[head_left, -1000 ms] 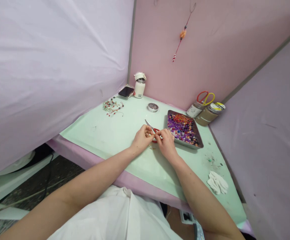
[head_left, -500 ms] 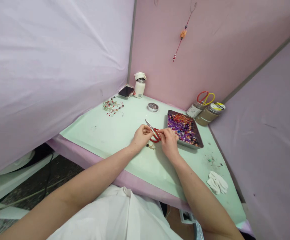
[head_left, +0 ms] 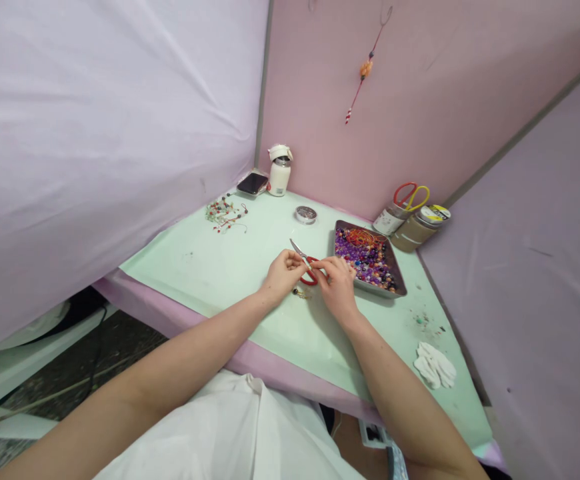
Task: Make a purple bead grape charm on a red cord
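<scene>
My left hand (head_left: pixel 285 272) is closed in a pinch above the table. Facing it, my right hand (head_left: pixel 336 277) pinches too, its fingertips a short way from the left ones. Between them is a thin cord, hard to make out. Just below the fingers shows a beaded string (head_left: pixel 300 293), yellowish with a dark bead; it seems to be part of the same piece. Red-handled scissors (head_left: pixel 310 275) appear behind the fingertips, blades pointing to the far left; they seem to lie on the table, with the handles partly covered by my right fingers.
Right of my hands stands a metal tray (head_left: pixel 399 273) of purple and orange beads with red cord. Beyond it are a can with scissors (head_left: pixel 389 220) and a jar (head_left: pixel 415 230). A spool (head_left: pixel 305 214), white bottle (head_left: pixel 280 177), phone (head_left: pixel 253 183), beaded strings (head_left: pixel 225 215) and white gloves (head_left: pixel 435 365) lie around.
My right fingers have shifted slightly toward the left hand and bent a little more, covering more of the scissors' handles. The left hand stays almost still.
</scene>
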`<state>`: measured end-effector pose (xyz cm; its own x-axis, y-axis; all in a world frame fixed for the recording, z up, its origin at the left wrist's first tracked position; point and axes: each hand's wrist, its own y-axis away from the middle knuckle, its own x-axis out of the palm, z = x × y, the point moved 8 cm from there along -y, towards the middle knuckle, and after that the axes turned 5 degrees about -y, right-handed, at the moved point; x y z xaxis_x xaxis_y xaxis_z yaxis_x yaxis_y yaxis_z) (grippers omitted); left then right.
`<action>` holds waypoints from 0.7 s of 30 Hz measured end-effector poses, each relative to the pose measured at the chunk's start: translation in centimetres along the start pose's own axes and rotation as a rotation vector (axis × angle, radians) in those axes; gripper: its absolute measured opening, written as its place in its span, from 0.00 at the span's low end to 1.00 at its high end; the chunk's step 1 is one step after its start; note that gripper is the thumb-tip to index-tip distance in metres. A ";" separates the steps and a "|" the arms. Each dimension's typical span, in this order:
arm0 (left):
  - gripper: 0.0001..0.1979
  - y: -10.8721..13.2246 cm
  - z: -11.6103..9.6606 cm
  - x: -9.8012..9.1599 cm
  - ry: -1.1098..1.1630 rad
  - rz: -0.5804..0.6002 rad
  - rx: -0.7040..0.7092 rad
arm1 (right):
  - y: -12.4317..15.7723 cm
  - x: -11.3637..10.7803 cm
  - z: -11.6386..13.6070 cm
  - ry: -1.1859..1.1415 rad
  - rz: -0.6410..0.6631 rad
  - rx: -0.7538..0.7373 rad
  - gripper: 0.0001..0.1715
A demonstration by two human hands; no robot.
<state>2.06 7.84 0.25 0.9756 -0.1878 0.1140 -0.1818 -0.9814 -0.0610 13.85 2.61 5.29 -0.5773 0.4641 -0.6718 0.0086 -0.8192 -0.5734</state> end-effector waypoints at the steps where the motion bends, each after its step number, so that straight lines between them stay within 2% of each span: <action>1: 0.12 0.0 0.0 0.0 -0.001 0.000 -0.003 | 0.0 0.0 0.0 0.000 0.004 -0.003 0.11; 8: 0.10 -0.1 0.1 0.1 0.002 0.007 -0.010 | 0.0 0.1 0.2 0.017 0.012 0.008 0.10; 13: 0.11 -0.1 0.2 0.3 0.062 0.044 -0.026 | -0.1 -0.2 0.0 -0.041 -0.006 0.069 0.08; 17: 0.14 0.0 -0.2 0.4 0.174 0.081 -0.036 | -0.2 -0.1 -0.5 -0.208 -0.006 0.138 0.08; 21: 0.16 0.1 -0.4 0.4 0.263 0.091 -0.051 | 0.0 1.0 -1.8 -0.525 0.046 0.326 0.09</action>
<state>2.44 7.68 0.67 0.8906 -0.2728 0.3638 -0.2799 -0.9594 -0.0341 14.71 3.67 3.78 -0.9078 0.2660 -0.3244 -0.1588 -0.9336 -0.3211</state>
